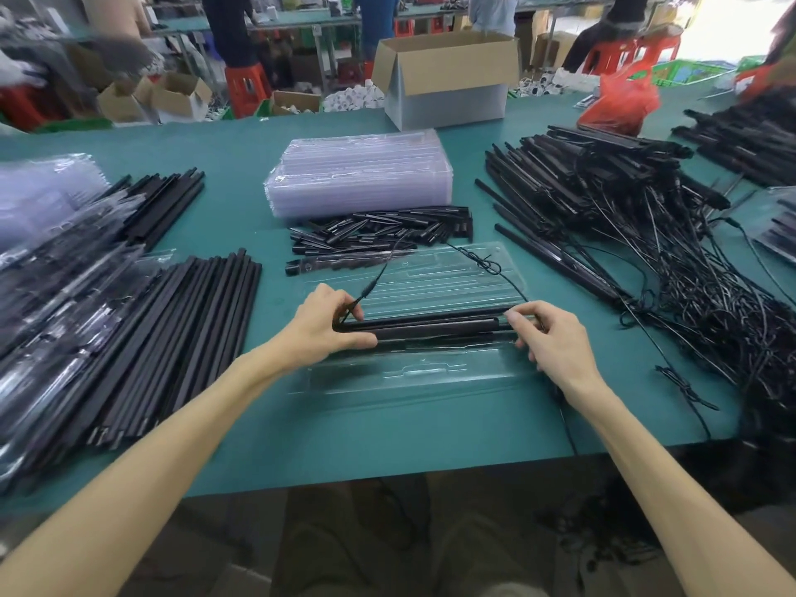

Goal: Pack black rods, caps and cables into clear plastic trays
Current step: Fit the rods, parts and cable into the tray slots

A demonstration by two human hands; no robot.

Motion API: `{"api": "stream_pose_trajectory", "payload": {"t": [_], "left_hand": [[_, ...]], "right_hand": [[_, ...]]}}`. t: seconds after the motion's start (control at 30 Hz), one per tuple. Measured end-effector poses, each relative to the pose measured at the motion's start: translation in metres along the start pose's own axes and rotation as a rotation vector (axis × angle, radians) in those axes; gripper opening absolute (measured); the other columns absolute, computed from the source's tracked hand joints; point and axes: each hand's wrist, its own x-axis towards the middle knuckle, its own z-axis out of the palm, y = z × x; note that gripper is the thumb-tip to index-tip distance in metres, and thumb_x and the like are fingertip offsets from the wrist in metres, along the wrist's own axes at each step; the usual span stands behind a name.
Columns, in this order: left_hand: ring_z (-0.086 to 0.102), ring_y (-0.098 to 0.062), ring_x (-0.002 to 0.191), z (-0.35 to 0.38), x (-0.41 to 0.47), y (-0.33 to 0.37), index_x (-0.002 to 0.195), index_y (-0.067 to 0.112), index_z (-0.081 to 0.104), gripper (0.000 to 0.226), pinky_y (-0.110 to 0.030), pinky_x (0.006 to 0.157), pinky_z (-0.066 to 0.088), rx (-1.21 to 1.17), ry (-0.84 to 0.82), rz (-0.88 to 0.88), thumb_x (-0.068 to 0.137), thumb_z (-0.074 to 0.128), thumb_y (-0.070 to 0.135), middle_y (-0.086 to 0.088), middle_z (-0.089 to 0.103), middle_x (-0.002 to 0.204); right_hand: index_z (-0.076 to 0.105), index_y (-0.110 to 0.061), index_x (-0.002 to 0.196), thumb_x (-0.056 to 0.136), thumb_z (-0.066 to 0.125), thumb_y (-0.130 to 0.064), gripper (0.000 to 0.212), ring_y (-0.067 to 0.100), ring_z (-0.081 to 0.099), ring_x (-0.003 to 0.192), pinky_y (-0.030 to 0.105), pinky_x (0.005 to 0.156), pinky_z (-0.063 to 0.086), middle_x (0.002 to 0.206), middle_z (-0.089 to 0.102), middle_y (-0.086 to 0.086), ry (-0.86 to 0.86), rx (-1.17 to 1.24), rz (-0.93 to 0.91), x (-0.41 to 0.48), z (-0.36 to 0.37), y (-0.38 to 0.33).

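An open clear plastic tray [413,372] lies on the green table in front of me. Black rods [435,328] lie lengthwise in its middle channel. My left hand [321,325] grips the rods' left end, thumb under and fingers over, and pinches a thin black cable [379,273] there. My right hand [555,338] pinches the rods' right end. The cable loops over the tray's far half, knotted near the far right corner. A pile of short black caps [383,234] lies just beyond the tray.
A stack of clear trays [362,174] sits behind the caps. Loose black rods [172,351] lie at my left beside packed trays [51,269]. A tangle of rods with cables [646,234] fills the right. A cardboard box [448,79] stands at the back.
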Motion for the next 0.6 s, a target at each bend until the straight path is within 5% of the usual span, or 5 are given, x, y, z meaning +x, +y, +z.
{"api": "stream_pose_trajectory", "payload": {"t": [0.2, 0.4, 0.6], "left_hand": [[0.056, -0.021, 0.102, -0.004, -0.007, -0.002, 0.089, 0.021, 0.063, 0.019, -0.047, 0.105, 0.04, -0.021, -0.131, 0.076, 0.084, 0.08, 0.013, 0.001, 0.064, 0.102], [0.065, -0.021, 0.106, -0.006, -0.008, -0.005, 0.077, 0.022, 0.063, 0.03, -0.017, 0.089, 0.044, -0.157, -0.052, 0.054, 0.075, 0.083, -0.001, 0.0, 0.071, 0.099], [0.067, -0.02, 0.108, 0.0, -0.009, -0.013, 0.078, 0.022, 0.061, 0.03, -0.037, 0.1, 0.049, -0.277, -0.028, 0.021, 0.081, 0.079, -0.002, -0.001, 0.074, 0.105]], "right_hand": [[0.07, -0.035, 0.097, 0.096, 0.064, -0.03, 0.008, 0.004, 0.056, 0.047, 0.016, 0.043, 0.042, 0.064, 0.068, -0.006, 0.02, -0.005, -0.004, -0.001, 0.001, -0.001], [0.07, -0.033, 0.096, 0.093, 0.065, -0.026, 0.009, 0.003, 0.057, 0.048, 0.018, 0.048, 0.044, 0.063, 0.067, -0.005, -0.017, -0.073, -0.003, 0.0, 0.001, 0.0], [0.071, -0.03, 0.101, 0.09, 0.069, -0.025, 0.012, 0.0, 0.061, 0.054, 0.028, 0.069, 0.051, 0.062, 0.068, -0.007, -0.049, -0.195, -0.01, 0.001, 0.005, -0.001]]}}
